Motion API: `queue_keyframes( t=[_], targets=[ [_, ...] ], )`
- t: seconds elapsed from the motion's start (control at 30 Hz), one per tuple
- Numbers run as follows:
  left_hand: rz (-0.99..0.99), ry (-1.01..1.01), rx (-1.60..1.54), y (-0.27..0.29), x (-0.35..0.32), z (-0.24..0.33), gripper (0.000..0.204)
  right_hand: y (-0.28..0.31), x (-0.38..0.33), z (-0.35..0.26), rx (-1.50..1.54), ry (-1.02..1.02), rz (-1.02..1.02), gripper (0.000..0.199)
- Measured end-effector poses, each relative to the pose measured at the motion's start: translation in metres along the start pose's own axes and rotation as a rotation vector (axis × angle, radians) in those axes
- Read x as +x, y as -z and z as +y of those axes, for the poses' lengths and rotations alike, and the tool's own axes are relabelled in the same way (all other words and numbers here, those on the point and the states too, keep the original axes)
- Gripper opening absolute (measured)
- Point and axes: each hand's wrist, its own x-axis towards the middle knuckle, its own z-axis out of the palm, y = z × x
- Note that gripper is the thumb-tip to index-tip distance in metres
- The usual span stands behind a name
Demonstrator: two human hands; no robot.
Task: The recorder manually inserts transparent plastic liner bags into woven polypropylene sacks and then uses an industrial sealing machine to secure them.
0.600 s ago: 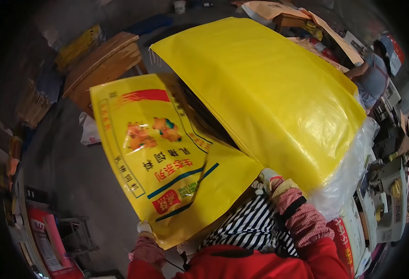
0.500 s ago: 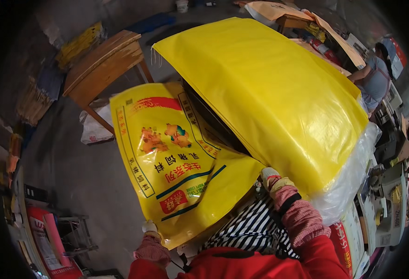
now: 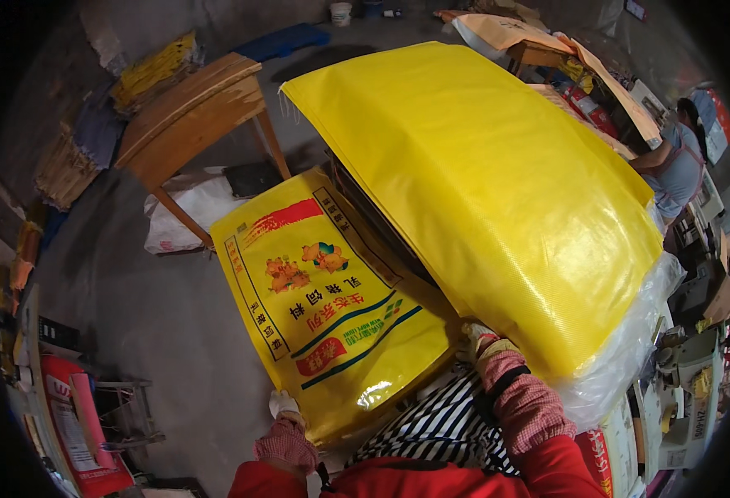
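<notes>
A yellow printed sack [image 3: 323, 290] lies fairly flat before me, with red and green print and pig pictures on it. At its near left corner my left hand [image 3: 284, 405], in a white glove, is closed on the edge. My right hand [image 3: 479, 339], gloved in white and with a checked sleeve cover, is closed at the sack's near right corner; its fingertips are partly hidden. Beside that hand rises a big stack covered by plain yellow sacks [image 3: 489, 183]. Clear plastic film [image 3: 622, 357] hangs over the stack's near right end.
A wooden table [image 3: 191, 108] stands at the far left, with a white sack [image 3: 186, 216] on the floor under it. Folded bundles [image 3: 74, 162] lie along the left wall. Another person [image 3: 676, 162] works at the far right, near machines [image 3: 697, 398]. A red bag [image 3: 83, 423] stands near left.
The printed sack has come down and flattened, its wrinkles smoothed out. My left hand has shifted slightly right, and my right hand slightly down; both keep their hold.
</notes>
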Motion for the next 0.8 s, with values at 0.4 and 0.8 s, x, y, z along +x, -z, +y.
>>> queue_keyframes(
  t=[0.4,0.8],
  targets=[
    [0.444,0.170,-0.557,-0.004,0.036,-0.005,0.036,0.010,-0.204,0.042,-0.697,0.716,-0.703,0.045],
    [1.313,-1.407,-0.887,0.306,-0.323,0.174,0.017,0.227,-0.275,0.039,0.911,1.401,0.558,0.040]
  ],
)
